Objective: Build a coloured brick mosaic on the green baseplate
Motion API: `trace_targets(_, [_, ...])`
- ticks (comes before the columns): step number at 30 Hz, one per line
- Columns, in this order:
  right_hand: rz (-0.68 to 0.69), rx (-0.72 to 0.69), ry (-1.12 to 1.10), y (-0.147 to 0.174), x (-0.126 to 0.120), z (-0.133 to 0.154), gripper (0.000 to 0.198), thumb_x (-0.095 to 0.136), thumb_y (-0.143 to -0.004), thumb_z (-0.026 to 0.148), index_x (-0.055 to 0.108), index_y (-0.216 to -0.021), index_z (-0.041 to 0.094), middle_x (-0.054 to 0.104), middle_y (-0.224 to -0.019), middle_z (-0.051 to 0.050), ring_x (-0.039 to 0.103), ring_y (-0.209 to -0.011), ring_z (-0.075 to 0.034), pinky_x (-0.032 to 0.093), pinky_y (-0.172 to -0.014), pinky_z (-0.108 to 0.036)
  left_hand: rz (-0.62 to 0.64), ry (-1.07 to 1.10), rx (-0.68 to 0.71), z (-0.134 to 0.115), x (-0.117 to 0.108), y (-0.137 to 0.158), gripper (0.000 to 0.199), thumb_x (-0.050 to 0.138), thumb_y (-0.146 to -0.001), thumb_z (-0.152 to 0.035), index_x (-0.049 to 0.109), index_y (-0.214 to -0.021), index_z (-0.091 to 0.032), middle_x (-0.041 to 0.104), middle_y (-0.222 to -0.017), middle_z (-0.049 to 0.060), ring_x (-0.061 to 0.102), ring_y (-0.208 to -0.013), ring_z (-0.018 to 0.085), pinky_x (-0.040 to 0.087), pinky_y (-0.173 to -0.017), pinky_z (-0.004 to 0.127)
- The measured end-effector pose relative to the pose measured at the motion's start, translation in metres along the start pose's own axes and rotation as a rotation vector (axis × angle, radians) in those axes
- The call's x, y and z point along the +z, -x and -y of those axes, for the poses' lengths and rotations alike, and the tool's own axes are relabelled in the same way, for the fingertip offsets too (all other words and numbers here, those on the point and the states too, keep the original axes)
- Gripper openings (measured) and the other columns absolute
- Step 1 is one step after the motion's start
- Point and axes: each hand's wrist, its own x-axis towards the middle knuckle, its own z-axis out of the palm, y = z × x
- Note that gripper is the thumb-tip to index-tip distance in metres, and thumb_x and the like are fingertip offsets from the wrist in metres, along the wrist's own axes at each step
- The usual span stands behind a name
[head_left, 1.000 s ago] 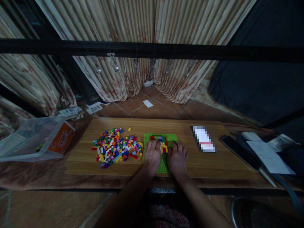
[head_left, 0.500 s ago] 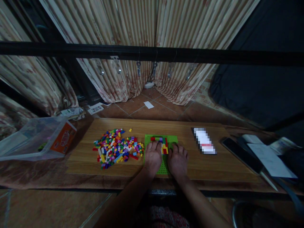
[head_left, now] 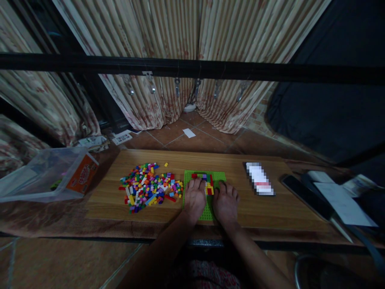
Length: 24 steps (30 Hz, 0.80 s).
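Green baseplate [head_left: 207, 212] sits under both hands, partly covered. Left hand [head_left: 195, 196] lies over part of the brick build [head_left: 209, 188], fingers close together, tips hidden; can't tell if they grip a brick. Right hand [head_left: 226, 202] is at the plate's right edge, just beside the build, fingers bent; can't tell if it's clamped on anything. Vs a second ago: hands in same spots, build looks unchanged, head view shifted slightly. Visible build: red and purple beyond the left fingertips, red and yellow between the hands. Left of left hand: loose brick pile [head_left: 150, 188], mixed colours. Right of right hand: phone [head_left: 260, 179], screen pixelated. Farthest left: clear tub [head_left: 45, 170], cut off.
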Motion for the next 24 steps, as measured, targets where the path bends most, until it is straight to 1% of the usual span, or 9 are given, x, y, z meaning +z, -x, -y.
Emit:
trace_targets(4, [-0.01, -0.001, 0.007, 0.0001, -0.0002, 0.0005, 0.034, 0.041, -0.094, 0.025, 0.056, -0.122, 0.013, 0.056, -0.125, -0.014, 0.046, -0.112, -0.031, 0.03, -0.094, -0.04, -0.02, 0.012, 0.015, 0.0018, 0.0026, 0.002, 0.03, 0.043, -0.092, -0.017, 0.058, -0.118, -0.018, 0.062, -0.117, 0.007, 0.053, -0.106, 0.022, 0.046, -0.094, 0.036])
trace_targets(8, [-0.009, -0.008, 0.011, 0.0006, -0.0001, 0.0003, 0.035, 0.042, -0.094, 0.025, 0.056, -0.123, 0.013, 0.057, -0.124, -0.014, 0.046, -0.111, -0.03, 0.03, -0.094, -0.04, -0.086, 0.057, 0.034, 0.0036, 0.006, 0.0045, 0.03, 0.044, -0.091, -0.014, 0.058, -0.118, -0.015, 0.062, -0.117, 0.008, 0.053, -0.11, 0.022, 0.045, -0.098, 0.034])
trace_targets(12, [-0.008, -0.01, 0.01, 0.0006, 0.0009, -0.0007, 0.034, 0.042, -0.093, 0.026, 0.056, -0.122, 0.013, 0.057, -0.124, -0.014, 0.045, -0.112, -0.03, 0.029, -0.094, -0.04, -0.156, 0.066, 0.043, 0.0041, 0.007, 0.0049, 0.032, 0.041, -0.091, -0.012, 0.056, -0.12, -0.012, 0.063, -0.115, 0.01, 0.055, -0.109, 0.021, 0.046, -0.097, 0.034])
trace_targets(14, [-0.01, -0.01, 0.011, 0.0004, 0.0012, -0.0011, 0.034, 0.042, -0.094, 0.026, 0.056, -0.123, 0.013, 0.057, -0.125, -0.014, 0.045, -0.112, -0.03, 0.029, -0.095, -0.04, -0.171, 0.053, 0.05, 0.0038, 0.0069, 0.0044, 0.034, 0.04, -0.091, -0.01, 0.055, -0.122, -0.012, 0.063, -0.115, 0.011, 0.056, -0.108, 0.022, 0.046, -0.097, 0.035])
trace_targets(17, [-0.01, -0.006, 0.012, 0.0, 0.0011, -0.0012, 0.035, 0.042, -0.093, 0.026, 0.056, -0.122, 0.013, 0.057, -0.124, -0.014, 0.045, -0.111, -0.03, 0.029, -0.095, -0.04, -0.16, 0.026, 0.057, 0.0034, 0.0068, 0.0035, 0.037, 0.042, -0.09, -0.01, 0.053, -0.125, -0.011, 0.063, -0.115, 0.01, 0.056, -0.107, 0.022, 0.047, -0.096, 0.034])
trace_targets(24, [-0.005, 0.0, 0.015, -0.0007, 0.0005, -0.0007, 0.033, 0.043, -0.093, 0.026, 0.057, -0.121, 0.014, 0.057, -0.125, -0.013, 0.046, -0.111, -0.029, 0.03, -0.095, -0.04, -0.108, -0.015, 0.058, 0.0028, 0.007, 0.0029, 0.038, 0.042, -0.09, -0.013, 0.055, -0.126, -0.011, 0.063, -0.117, 0.011, 0.054, -0.107, 0.024, 0.045, -0.095, 0.036])
